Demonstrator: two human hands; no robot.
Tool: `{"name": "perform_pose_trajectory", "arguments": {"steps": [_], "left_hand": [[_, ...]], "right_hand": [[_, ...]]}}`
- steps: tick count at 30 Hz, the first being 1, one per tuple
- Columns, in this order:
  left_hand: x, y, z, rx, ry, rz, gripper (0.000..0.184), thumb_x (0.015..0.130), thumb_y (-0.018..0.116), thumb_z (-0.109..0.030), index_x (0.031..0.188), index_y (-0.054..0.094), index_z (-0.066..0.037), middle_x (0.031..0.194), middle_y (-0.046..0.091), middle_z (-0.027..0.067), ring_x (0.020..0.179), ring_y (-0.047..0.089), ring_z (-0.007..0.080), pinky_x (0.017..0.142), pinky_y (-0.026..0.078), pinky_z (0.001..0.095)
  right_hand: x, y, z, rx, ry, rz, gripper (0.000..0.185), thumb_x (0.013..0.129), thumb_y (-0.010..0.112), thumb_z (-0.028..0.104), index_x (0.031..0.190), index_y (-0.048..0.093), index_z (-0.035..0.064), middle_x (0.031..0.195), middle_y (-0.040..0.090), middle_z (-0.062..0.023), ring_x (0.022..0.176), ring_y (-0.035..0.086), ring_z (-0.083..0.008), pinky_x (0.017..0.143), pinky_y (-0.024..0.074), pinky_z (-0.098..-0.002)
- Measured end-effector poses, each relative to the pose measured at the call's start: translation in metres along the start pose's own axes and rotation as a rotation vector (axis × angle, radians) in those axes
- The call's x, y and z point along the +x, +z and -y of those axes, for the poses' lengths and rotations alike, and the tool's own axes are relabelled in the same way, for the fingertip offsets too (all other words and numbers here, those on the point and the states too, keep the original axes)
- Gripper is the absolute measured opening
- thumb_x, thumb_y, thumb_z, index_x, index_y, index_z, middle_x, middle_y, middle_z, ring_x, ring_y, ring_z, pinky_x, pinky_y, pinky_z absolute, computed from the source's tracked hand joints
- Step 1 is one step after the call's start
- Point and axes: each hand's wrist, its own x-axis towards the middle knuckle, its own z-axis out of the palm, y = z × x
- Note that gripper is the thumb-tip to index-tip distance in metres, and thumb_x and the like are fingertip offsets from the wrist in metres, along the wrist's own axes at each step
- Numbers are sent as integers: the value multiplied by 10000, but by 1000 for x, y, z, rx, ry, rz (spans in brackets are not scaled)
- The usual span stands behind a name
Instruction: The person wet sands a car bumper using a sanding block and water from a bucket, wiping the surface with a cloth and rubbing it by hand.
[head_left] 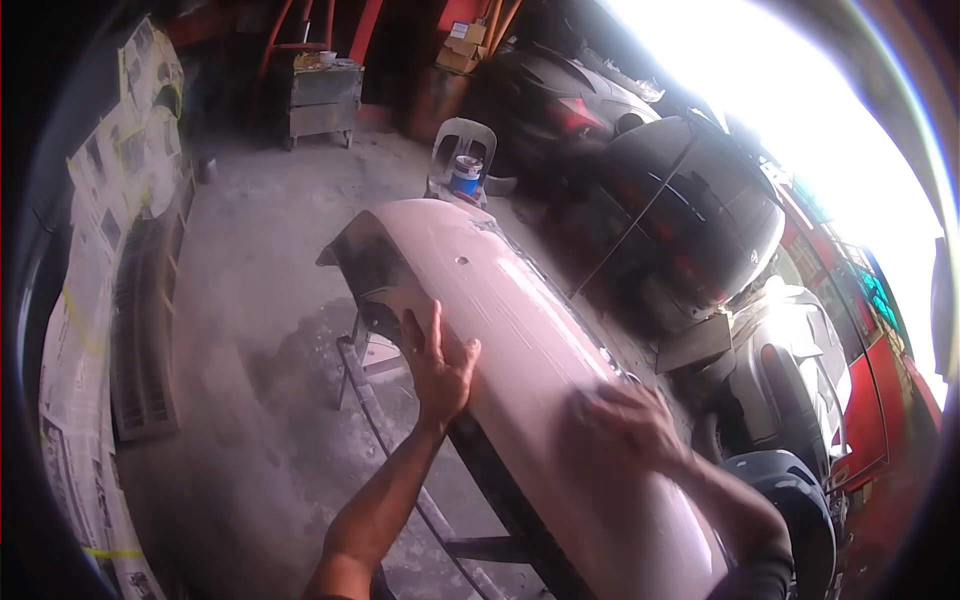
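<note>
A car bumper, coated in dull pinkish primer with dark bare edges, lies lengthwise on a metal stand. My left hand rests against its left edge, fingers stretched out and thumb apart, holding nothing. On the bumper's right side, my right hand presses down with bent fingers, blurred by motion. Something greyish shows at its fingertips, too smeared to name. A small round hole and pale streaks mark the surface ahead of both hands.
A plastic chair holding a blue-labelled can stands beyond the bumper's far end. Parked cars line the right. A dark stool is near my right arm. Paper-masked panels stand left; a metal cart is behind.
</note>
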Motion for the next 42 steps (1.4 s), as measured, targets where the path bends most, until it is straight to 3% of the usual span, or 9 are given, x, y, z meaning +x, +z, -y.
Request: {"name": "perform_pose_trajectory", "arguments": {"steps": [6,11,18,25,29,34,38,40,42], "left_hand": [[5,-5,-1,14,19,-3,806,871,718,-311,1554,355,-87,1566,163,416,1466,175,567,1191,211,591],[16,0,25,3,60,4,723,924,707,-336,1538,394,-116,1562,195,398,1453,207,562,1188,253,566],[8,3,34,62,216,12,642,1008,588,-358,1546,365,-88,1572,305,306,1464,188,551,1188,250,580],[-4,6,39,157,153,21,557,1067,435,-350,1555,357,-94,1613,178,325,1497,135,516,1187,210,617],[0,-6,33,300,220,81,578,1076,375,-380,1554,348,-55,1606,185,337,1481,165,532,1197,187,601],[4,5,15,36,-20,-78,576,1075,362,-363,1550,343,-37,1586,265,323,1456,198,554,1184,205,598],[14,16,47,44,109,-106,487,1066,431,-267,1492,419,-32,1558,318,328,1432,256,561,1167,254,612],[16,25,75,497,485,-175,363,1038,494,-141,1379,503,-18,1536,361,323,1402,318,564,1138,316,623],[5,21,45,225,356,-190,296,1013,517,-56,1306,510,-15,1543,357,312,1380,360,565,1107,364,630]], "right_hand": [[266,147,-105,-24,356,46,378,940,598,376,1304,666,302,1331,654,-48,1206,619,-304,1002,505,-433],[27,22,-26,12,9,-19,516,814,686,57,1314,655,182,1267,655,-132,1120,639,-340,907,509,-454],[-329,-114,178,-314,576,160,396,742,789,151,1116,684,75,1186,657,-186,1120,642,-381,970,448,-497],[135,71,-46,164,-148,35,453,843,705,150,1295,670,153,1347,623,-150,1197,620,-351,985,500,-464],[292,152,-68,-48,281,82,367,915,622,286,1276,684,275,1300,668,-69,1159,644,-316,990,518,-419],[104,59,-29,42,-132,8,410,882,665,227,1285,669,151,1196,680,-98,1060,654,-315,871,518,-441],[-180,-72,128,-92,295,300,501,710,810,195,1199,700,194,1167,661,-105,1109,642,-302,935,424,-487],[-305,-90,192,-190,393,121,466,713,845,227,1151,691,180,1172,662,-136,1157,635,-350,1050,404,-550],[-277,-99,194,-186,358,141,390,753,796,180,1127,702,122,1183,667,-183,1150,639,-370,1040,421,-550]]}}
